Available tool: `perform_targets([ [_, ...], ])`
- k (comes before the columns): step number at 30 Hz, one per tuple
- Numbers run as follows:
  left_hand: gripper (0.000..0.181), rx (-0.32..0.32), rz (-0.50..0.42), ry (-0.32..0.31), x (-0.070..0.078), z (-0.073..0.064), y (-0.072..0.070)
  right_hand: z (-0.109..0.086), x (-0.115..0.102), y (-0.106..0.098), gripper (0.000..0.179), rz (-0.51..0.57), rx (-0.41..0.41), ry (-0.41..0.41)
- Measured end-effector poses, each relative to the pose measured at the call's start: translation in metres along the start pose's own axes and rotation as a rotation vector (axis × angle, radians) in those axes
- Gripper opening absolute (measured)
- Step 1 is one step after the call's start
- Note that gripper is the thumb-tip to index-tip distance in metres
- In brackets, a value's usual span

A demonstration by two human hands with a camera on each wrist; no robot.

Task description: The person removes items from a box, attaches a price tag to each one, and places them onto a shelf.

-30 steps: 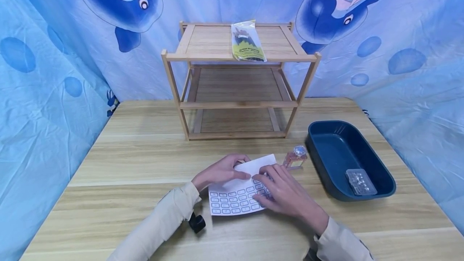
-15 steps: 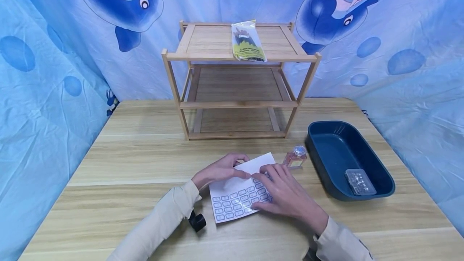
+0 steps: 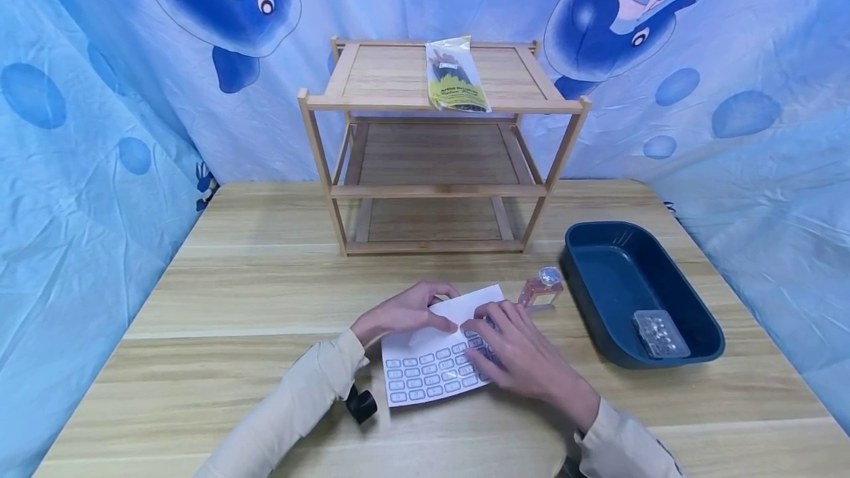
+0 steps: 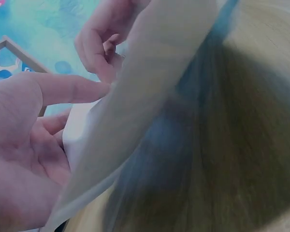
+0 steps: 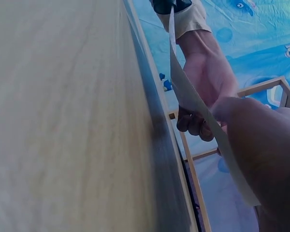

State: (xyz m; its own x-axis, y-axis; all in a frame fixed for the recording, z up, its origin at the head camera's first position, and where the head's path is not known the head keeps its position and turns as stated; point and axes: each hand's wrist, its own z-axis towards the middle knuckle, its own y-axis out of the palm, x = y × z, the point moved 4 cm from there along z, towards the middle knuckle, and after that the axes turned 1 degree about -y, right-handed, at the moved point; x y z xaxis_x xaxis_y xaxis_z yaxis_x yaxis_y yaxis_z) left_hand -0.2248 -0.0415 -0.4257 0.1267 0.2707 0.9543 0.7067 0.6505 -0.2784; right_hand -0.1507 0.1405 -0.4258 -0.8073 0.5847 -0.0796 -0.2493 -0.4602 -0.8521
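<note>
A white sheet of labels (image 3: 418, 378), printed with rows of small blue-edged boxes, is held up at a tilt over the wooden table in the head view. My left hand (image 3: 408, 312) grips its upper left part, thumb in front and fingers behind. From the right, my right hand (image 3: 521, 352) pinches the sheet near the left thumb tip and covers some of the boxes. In the left wrist view both hands' fingertips meet at the edge of the sheet (image 4: 130, 111). The right wrist view catches the sheet (image 5: 198, 104) edge-on, curving between the hands.
Just beyond my right hand stands a small pink perfume bottle (image 3: 541, 290) with a clear round cap. Right of it, a dark blue basin (image 3: 581, 308) holds a clear plastic case (image 3: 660, 334). A wooden three-tier rack (image 3: 438, 191) at the back bears a brush packet (image 3: 458, 80).
The sheet's lower edge swung down half a second ago and has lifted back slightly since. Both hands keep nearly the same place, with the right thumb shifting a little on the sheet.
</note>
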Motion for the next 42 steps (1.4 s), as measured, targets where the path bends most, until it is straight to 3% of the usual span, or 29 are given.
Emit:
perform_targets([
  [4,0.031,-0.022,0.014,0.009,0.0000,-0.0011,-0.0003,0.0008,-0.0004,-0.0004,0.026,0.034,0.012,0.007],
  [14,0.036,-0.060,0.045,0.053,-0.0001,-0.0003,0.0013,0.0012,0.0015,-0.0015,0.024,0.100,0.007,0.040],
  [21,0.037,-0.060,0.056,0.057,-0.0007,0.0012,0.0032,0.0018,0.0027,-0.0036,0.025,0.111,-0.026,0.070],
  [42,0.036,-0.036,0.043,0.067,0.0026,0.0015,0.0063,0.0029,0.0020,-0.0039,0.025,0.100,-0.024,0.019],
])
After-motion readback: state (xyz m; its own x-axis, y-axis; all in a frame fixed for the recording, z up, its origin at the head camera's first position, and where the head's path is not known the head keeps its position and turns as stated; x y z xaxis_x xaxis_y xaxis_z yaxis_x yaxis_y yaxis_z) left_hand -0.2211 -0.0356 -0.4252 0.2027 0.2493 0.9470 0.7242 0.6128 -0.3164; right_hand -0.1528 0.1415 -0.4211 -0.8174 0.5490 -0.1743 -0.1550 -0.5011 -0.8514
